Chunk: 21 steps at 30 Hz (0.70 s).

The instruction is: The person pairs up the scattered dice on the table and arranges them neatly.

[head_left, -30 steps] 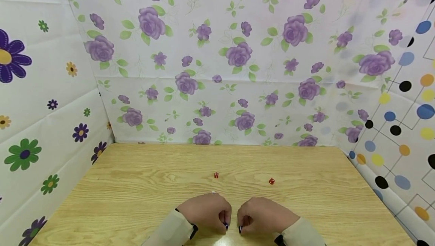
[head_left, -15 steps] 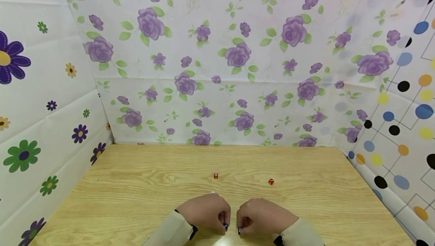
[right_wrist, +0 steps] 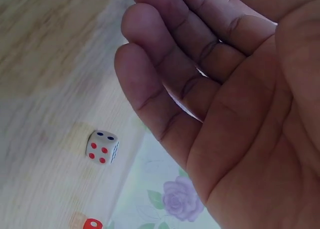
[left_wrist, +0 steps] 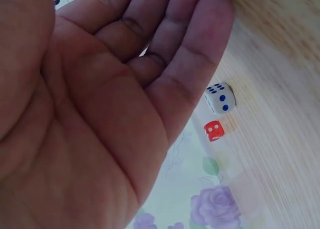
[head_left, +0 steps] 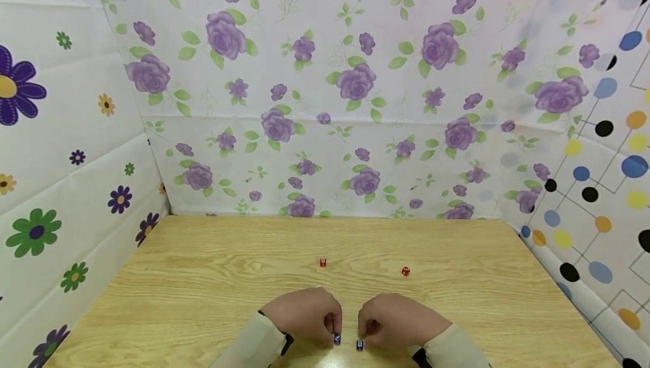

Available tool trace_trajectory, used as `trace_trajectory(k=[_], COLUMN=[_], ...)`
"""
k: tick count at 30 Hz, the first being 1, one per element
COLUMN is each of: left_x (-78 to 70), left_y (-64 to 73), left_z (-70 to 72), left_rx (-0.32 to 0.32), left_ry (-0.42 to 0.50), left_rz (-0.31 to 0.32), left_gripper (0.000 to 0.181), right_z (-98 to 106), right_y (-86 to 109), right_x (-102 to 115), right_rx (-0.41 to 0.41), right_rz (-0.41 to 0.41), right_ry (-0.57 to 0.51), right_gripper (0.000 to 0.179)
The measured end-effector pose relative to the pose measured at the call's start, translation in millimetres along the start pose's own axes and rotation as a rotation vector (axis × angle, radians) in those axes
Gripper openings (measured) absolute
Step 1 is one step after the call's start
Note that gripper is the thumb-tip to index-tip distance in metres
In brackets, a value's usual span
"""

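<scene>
Two dark blue dice rest on the wooden table near its front edge, a left blue die [head_left: 337, 339] and a right blue die [head_left: 359, 345], a small gap apart. My left hand [head_left: 306, 316] is at the left die, its loosely bent fingertips right beside it. Just right of the other die, my right hand [head_left: 401, 318] has its fingers loosely bent, with the die outside them. Both wrist views show bent fingers and palms; the fingertips and blue dice are out of sight there.
Farther back on the table [head_left: 228, 255] lie a red die [head_left: 323, 262] and another red die [head_left: 405, 271]. Wrist views show a white die [left_wrist: 220, 98] beyond the left hand and a white die [right_wrist: 102, 147] beyond the right. Patterned cloth walls [head_left: 325, 103] surround the table.
Both hands have let go of the blue dice and drawn slightly apart, left hand leftward, right hand rightward. The blue dice now show more fully on the table.
</scene>
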<state>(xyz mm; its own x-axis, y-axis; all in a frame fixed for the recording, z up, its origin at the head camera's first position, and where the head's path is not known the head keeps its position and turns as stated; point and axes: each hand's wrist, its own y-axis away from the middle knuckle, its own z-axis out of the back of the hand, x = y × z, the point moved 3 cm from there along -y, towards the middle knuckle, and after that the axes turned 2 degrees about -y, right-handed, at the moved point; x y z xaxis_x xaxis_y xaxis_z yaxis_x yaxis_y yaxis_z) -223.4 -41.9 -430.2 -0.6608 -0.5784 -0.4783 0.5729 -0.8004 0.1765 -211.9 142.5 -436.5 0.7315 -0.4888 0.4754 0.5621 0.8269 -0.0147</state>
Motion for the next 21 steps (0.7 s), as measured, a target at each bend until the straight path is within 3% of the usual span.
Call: trace_trajectory(k=[12,21], left_x=[-2.8,-10.4], left_y=[-3.5,-5.7], left_z=[-4.3,-10.9], left_rx=[0.011,0.030], left_ry=[-0.043,-0.042], left_rz=[0.008,-0.002], left_gripper=[0.017,0.016], right_z=[-6,-13], right_y=[-3.4,-6.0], right_x=[6,9], right_rx=[0.049,0.064], right_rz=[-0.019,-0.005], right_ry=[0.041,-0.001], right_gripper=[0.013,0.011])
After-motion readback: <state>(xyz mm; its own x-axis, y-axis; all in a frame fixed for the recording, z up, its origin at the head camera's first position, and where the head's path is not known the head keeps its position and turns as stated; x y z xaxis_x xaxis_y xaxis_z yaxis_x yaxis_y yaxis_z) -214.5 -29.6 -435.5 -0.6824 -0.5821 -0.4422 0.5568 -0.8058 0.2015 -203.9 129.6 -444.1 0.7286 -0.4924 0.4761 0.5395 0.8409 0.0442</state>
